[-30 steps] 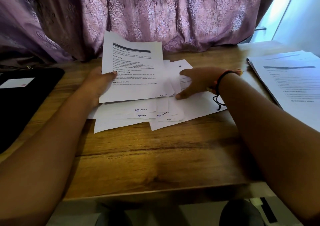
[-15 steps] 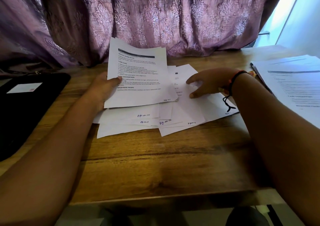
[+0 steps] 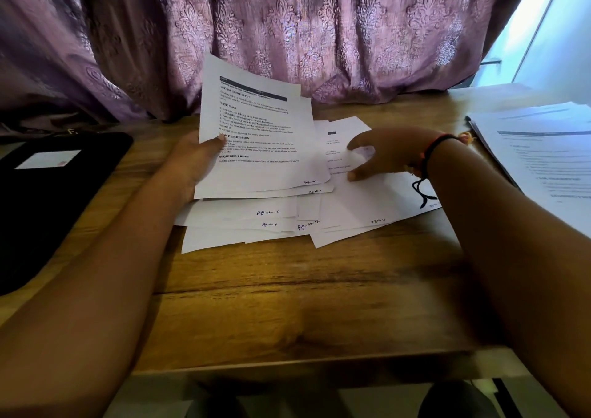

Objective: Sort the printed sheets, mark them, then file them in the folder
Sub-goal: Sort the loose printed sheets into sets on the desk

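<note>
The left hand point(image 3: 191, 161) pinched numbered pages point(image 3: 256, 148) above the loose pile point(image 3: 243, 225), probably sorted ones; right hand point(image 3: 388, 155), fingers spread, pressed that pile.

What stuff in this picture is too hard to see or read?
Head view:
Loose sheets: print mostly covered by the held sheets in the left hand and by the right hand.
Handwritten page number on the top held sheet: too small to read.
Stack of printed pages at the right: blurred, cut off by the edge.
Black folder: cut off by the left edge; label too small.
</note>
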